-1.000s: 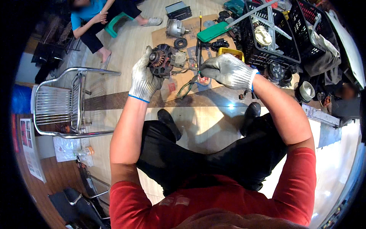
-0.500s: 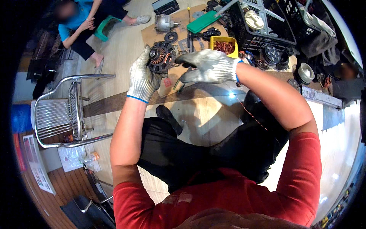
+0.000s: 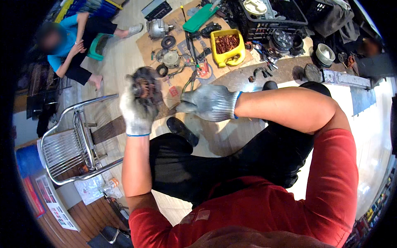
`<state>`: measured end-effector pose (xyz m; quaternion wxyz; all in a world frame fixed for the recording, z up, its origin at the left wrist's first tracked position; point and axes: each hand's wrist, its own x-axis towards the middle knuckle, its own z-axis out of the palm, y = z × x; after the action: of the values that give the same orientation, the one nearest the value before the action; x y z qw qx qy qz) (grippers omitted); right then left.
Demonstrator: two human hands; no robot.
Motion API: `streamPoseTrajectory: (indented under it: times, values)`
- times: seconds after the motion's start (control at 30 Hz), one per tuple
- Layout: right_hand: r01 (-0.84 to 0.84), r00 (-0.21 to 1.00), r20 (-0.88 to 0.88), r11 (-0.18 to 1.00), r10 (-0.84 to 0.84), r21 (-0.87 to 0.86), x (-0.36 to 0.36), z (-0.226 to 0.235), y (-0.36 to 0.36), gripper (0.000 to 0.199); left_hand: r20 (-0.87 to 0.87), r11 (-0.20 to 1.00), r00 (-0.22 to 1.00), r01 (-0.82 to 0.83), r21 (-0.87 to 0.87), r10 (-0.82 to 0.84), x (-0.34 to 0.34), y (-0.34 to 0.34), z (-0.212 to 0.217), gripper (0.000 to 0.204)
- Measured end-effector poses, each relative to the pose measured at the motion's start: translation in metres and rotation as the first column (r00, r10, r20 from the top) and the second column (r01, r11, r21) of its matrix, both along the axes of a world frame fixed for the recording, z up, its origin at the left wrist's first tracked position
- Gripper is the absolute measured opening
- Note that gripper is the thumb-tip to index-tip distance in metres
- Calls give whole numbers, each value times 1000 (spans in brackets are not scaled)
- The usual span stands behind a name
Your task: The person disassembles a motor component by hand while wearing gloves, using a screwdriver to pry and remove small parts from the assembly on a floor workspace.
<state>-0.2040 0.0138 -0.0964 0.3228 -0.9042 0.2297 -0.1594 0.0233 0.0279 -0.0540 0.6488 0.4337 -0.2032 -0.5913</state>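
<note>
Left grip (image 3: 139,112) closed around copper-wound motor core (image 3: 145,87), held near the cardboard's (image 3: 178,35) left edge; judged weighty, rigid, windings nickable, best held by rim. Right grip (image 3: 211,102) pinches thin wire (image 3: 170,98).

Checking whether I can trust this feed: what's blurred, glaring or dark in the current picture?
Head view: wound motor part and left hand smeared by blur, right hand clearer; head view, right side: floor washed out white; head view, corners: black beyond the fisheye circle.
</note>
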Motion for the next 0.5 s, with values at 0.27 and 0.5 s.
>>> streamPoseTrajectory:
  times: [0.27, 0.5]
  values:
    - [12, 948, -282, 868, 149, 497, -20, -26, -4, 55, 19, 998, 998, 65, 22, -65, 39, -12, -7, 45]
    - [424, 767, -578, 896, -278, 132, -67, -107, -133, 55, 48, 997, 998, 49, 58, -51, 10, -30, -14, 44]
